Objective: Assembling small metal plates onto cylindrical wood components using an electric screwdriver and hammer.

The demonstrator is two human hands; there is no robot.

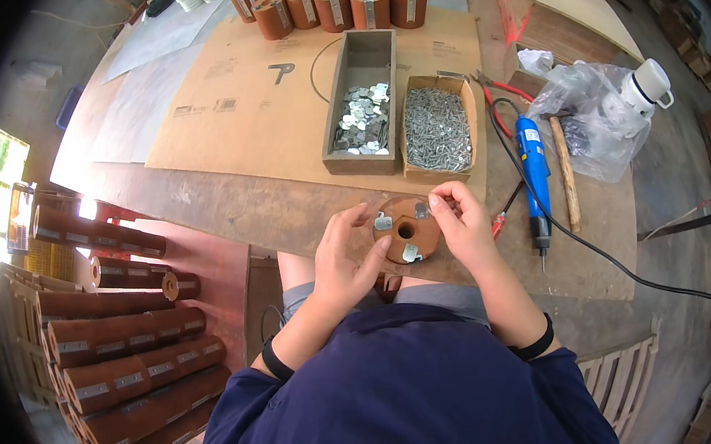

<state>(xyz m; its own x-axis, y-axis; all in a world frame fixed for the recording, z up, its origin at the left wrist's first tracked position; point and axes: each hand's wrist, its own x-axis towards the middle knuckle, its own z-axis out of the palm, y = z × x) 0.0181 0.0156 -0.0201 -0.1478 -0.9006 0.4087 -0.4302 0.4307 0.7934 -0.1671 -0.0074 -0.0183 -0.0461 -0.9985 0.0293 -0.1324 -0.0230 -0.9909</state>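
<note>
A reddish-brown round block (392, 247) with a dark centre hole lies at the table's near edge in front of me. Small metal clips sit on its top face: one at the left (383, 222), one near me (411, 253) and one at the far right (421, 212). My left hand (345, 251) holds the block's left side, thumb on the near rim and fingers curved beside it. Above the far right clip, my right hand (462, 224) has its thumb and forefinger pinched together. Whatever is between those fingertips is too small to make out.
Beyond the block stand a grey bin of metal clips (335, 133) and a carton of screws (408, 174). Rightward lie a blue electric screwdriver (532, 158), its black cord, red-handled pliers (508, 88) and a wooden stick (564, 170). Brown blocks (335, 7) crowd the far side; long brown cylinders (127, 332) are stacked lower left.
</note>
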